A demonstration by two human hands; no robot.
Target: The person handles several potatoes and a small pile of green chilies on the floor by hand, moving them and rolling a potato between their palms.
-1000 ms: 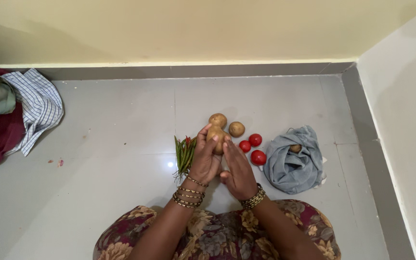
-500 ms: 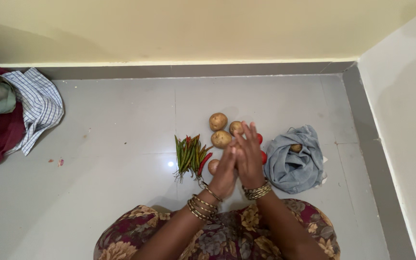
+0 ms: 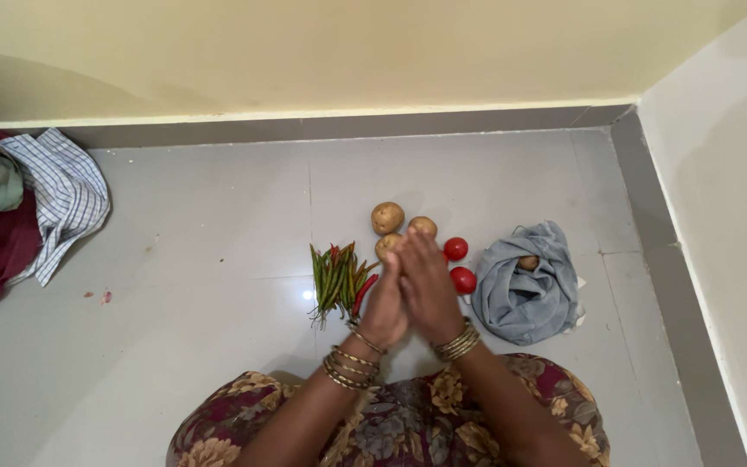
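Three potatoes show on the floor: one (image 3: pixel 388 217) at 12 o'clock of the hands, a second (image 3: pixel 423 227) just beside it at 1 o'clock, and a third (image 3: pixel 386 245) partly hidden behind the fingertips. The left hand (image 3: pixel 385 303) and right hand (image 3: pixel 426 290) are pressed palm to palm, fingers straight and closed together; whether anything lies between them cannot be told. Chillies (image 3: pixel 337 277), green with some red, lie bunched at 9 o'clock, just beside the left hand. Two tomatoes (image 3: pixel 457 264) sit at 3 o'clock, near the right hand. Further out at 3 o'clock a grey-blue cloth bag (image 3: pixel 525 285) lies crumpled with one more potato (image 3: pixel 528 262) in its mouth. So most of the produce appears laid out in groups, with at least that one left in the bag.
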